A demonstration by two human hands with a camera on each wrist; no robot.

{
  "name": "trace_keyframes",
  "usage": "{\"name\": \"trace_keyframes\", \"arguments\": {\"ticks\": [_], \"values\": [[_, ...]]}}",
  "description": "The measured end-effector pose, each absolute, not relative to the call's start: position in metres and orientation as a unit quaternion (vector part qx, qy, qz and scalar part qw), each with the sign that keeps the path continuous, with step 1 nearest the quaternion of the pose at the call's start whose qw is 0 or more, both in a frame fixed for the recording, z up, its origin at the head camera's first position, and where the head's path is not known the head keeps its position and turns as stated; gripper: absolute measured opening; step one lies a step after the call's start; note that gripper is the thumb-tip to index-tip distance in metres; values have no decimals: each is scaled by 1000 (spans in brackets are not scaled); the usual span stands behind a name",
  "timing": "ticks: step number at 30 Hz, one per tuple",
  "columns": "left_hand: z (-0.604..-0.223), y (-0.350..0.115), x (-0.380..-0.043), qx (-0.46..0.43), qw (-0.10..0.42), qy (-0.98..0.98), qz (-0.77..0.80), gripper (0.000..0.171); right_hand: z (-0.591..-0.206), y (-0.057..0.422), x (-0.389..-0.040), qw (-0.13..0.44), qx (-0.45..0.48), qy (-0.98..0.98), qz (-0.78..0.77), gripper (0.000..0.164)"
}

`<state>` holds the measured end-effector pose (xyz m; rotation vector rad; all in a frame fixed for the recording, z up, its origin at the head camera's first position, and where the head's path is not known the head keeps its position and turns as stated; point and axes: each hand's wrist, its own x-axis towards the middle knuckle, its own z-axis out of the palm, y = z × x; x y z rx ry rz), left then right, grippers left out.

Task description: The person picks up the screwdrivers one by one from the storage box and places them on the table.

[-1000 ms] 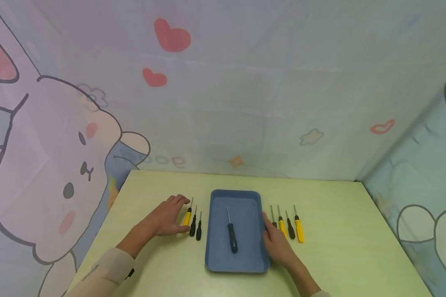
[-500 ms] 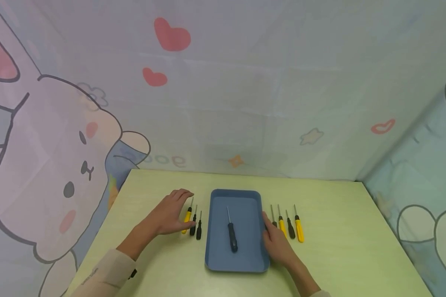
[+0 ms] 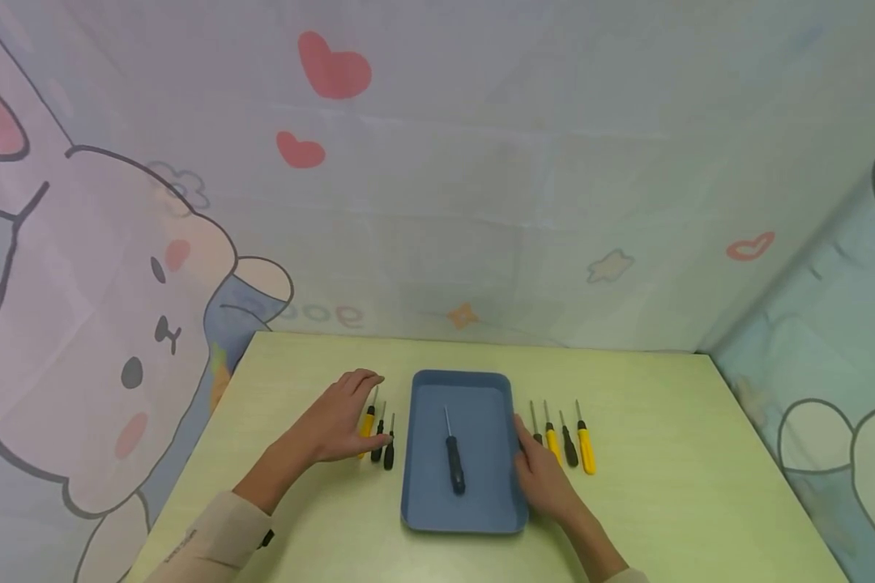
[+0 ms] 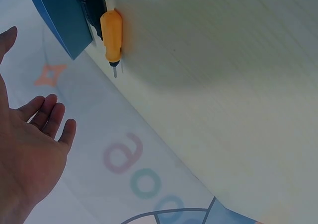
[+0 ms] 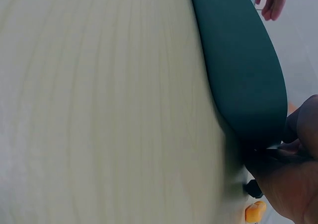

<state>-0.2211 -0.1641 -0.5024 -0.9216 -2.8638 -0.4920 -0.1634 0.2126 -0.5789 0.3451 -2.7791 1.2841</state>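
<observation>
A blue tray point(image 3: 490, 453) lies on the table with one dark-handled screwdriver point(image 3: 455, 467) inside it. My right hand point(image 3: 545, 482) holds the tray's right side by the rim; in the right wrist view its thumb point(image 5: 303, 124) is bent against the tray wall point(image 5: 243, 70). Left of the tray lie a yellow-handled screwdriver point(image 3: 368, 423) and two black-handled ones point(image 3: 377, 450), tips pointing away. Over them hovers my left hand point(image 3: 330, 423), thumb and fingers spread apart, holding nothing. The left wrist view shows its relaxed fingers point(image 4: 49, 112) apart from the yellow handle point(image 4: 113, 35).
Right of the tray is a row of several screwdrivers, with yellow handles point(image 3: 586, 450) and black handles point(image 3: 570, 450); my right hand partly covers the nearest. A printed cloth point(image 3: 437, 202) hangs behind the back edge of the pale table point(image 3: 671, 453).
My left hand has shifted slightly right over the left-hand screwdrivers, its thumb passing across the black handles. The right hand, tray and screwdrivers have stayed put.
</observation>
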Motion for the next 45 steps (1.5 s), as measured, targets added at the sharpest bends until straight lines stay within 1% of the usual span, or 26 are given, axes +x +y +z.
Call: {"name": "trace_keyframes", "arguments": {"ticks": [14, 18, 26, 36, 45], "values": [[-498, -150, -219, -306, 53, -935, -171, 100, -575, 212, -165, 33, 121, -899, 419, 59], [-499, -146, -218, -308, 61, -935, -166, 100, -574, 212, -165, 32, 120, -899, 419, 59], [-501, -139, -212, -309, 56, -931, -184, 99, -575, 212, -163, 26, 114, -904, 412, 58], [-505, -131, -208, -307, 63, -929, -198, 98, -576, 213, -164, 37, 115, -907, 404, 58], [-510, -123, -206, -318, 62, -927, -189, 99, -576, 213, -164, 20, 109, -904, 413, 59]]}}
